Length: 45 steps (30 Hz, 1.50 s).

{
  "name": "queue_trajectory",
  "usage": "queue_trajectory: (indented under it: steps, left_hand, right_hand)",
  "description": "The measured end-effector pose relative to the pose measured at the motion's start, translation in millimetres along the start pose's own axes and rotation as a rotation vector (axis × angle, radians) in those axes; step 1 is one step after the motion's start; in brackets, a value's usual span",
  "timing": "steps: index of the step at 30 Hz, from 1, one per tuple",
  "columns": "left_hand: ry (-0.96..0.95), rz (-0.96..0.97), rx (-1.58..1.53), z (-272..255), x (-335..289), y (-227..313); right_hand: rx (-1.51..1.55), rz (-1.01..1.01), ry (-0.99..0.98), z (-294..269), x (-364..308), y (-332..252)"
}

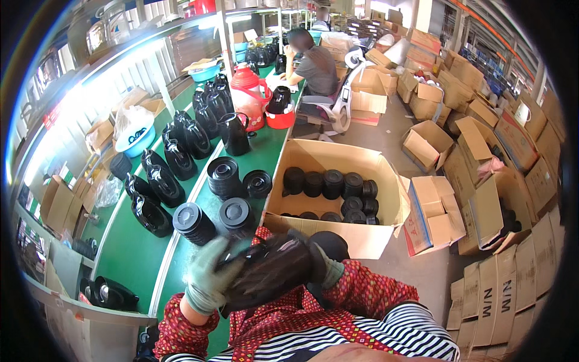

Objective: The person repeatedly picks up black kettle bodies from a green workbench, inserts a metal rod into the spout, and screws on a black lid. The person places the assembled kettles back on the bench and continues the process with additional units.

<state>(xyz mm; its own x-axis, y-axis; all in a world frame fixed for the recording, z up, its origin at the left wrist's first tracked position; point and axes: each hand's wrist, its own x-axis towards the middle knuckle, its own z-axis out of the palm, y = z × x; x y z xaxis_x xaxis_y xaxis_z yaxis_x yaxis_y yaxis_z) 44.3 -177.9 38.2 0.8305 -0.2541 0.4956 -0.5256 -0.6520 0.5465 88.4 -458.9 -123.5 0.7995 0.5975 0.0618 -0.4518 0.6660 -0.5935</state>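
A black rounded plastic shell (271, 273) is blurred between both my gloved hands, close to my chest. My left hand (208, 276) grips its left side, and my right hand (329, 268) holds its right side. I wear red patterned sleeves and a striped apron. Just beyond my hands stands an open cardboard box (362, 238) holding several round black lids (332, 184). Stacks of black discs (193, 223) stand on the green bench (136, 253) to the left of the box.
A row of black jug bodies (163, 181) runs along the bench's left side, with a red flask (248, 96) further back. A person (315, 65) sits at the far end. Many cardboard boxes (488, 211) crowd the floor at right.
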Motion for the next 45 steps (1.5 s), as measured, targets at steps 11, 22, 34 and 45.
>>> queue_trajectory:
  steps: [11,22,34,45]
  left_hand:
    - [0.084,-0.348,-0.904,19,-15,-17]
    - [-0.242,-0.136,-0.685,41,-40,-28]
    - [-0.142,-0.385,-1.021,42,-81,-109]
    - [-0.337,-0.231,0.434,-9,17,-29]
  right_hand:
    - [-0.519,-0.471,0.055,55,-3,-7]
    - [-1.429,-0.768,-0.369,120,-16,-67]
    - [-0.962,-0.746,-0.021,100,-2,-20]
    - [-1.009,-0.474,-0.016,83,6,7]
